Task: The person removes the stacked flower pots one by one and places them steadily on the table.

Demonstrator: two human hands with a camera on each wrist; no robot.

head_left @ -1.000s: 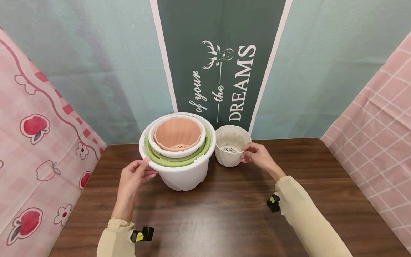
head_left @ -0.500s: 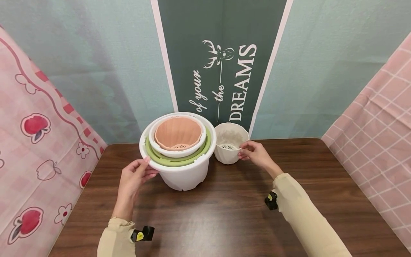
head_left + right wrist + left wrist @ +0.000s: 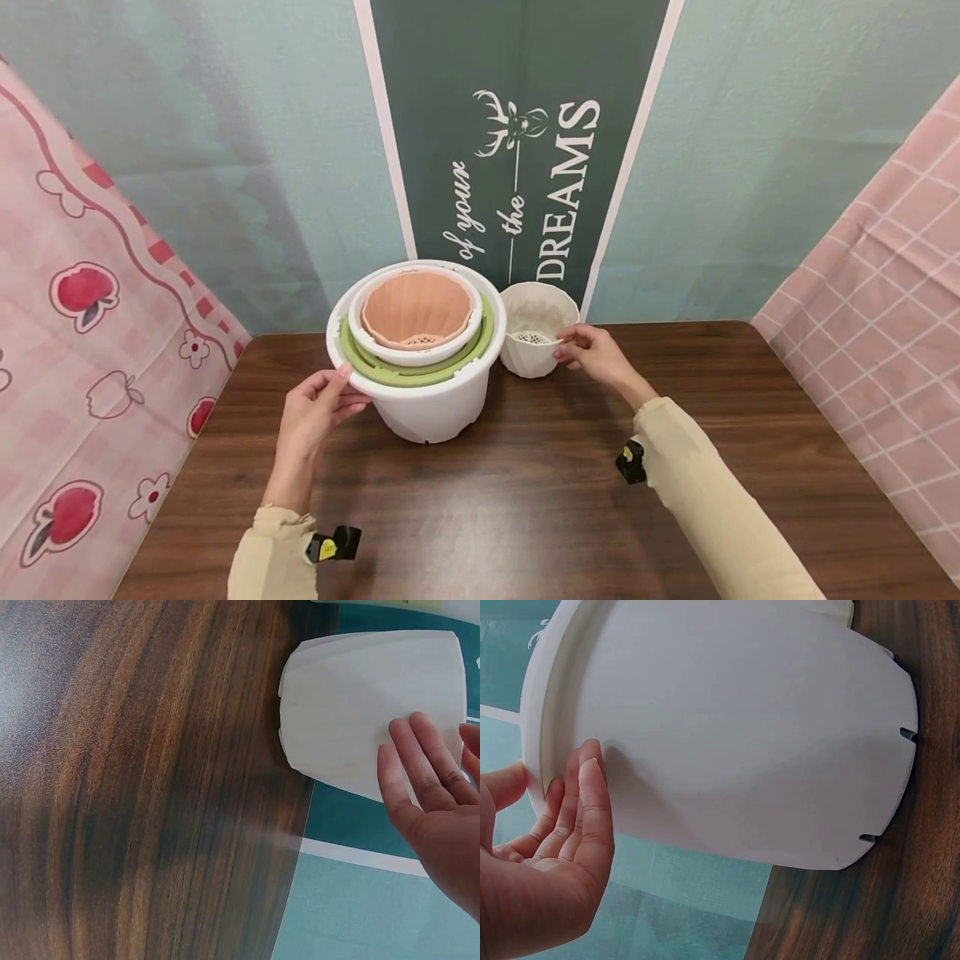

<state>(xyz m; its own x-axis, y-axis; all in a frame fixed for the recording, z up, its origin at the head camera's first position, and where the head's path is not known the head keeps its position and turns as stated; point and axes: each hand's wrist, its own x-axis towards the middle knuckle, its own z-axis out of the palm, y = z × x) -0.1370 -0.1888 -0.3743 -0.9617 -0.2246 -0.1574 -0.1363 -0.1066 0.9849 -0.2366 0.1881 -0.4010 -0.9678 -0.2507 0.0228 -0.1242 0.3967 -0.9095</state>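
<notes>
A large white flowerpot [image 3: 431,414] stands upright near the back of the table. Nested inside it are a green pot [image 3: 420,377], a smaller white pot [image 3: 412,359] and a peach pot [image 3: 417,307] with a perforated bottom. My left hand [image 3: 313,408] pinches the big pot's rim at its front left, thumb above and fingers underneath. To the right, a small off-white pot [image 3: 527,358] with fluted sides and soil-like stains inside sits close against the big one. My right hand [image 3: 596,357] pinches its rim on the right; in the right wrist view, the fingers lie along its wall.
The brown wood-grain table [image 3: 480,517] extends in front of and to both sides of the pots. Behind it hangs a teal and dark green cloth [image 3: 525,50] with lettering. Pink patterned cloths [image 3: 112,317] hang at the sides.
My right hand and the small off-white pot have moved slightly back and left, nearer the big pot. The left hand stays at the big pot's rim.
</notes>
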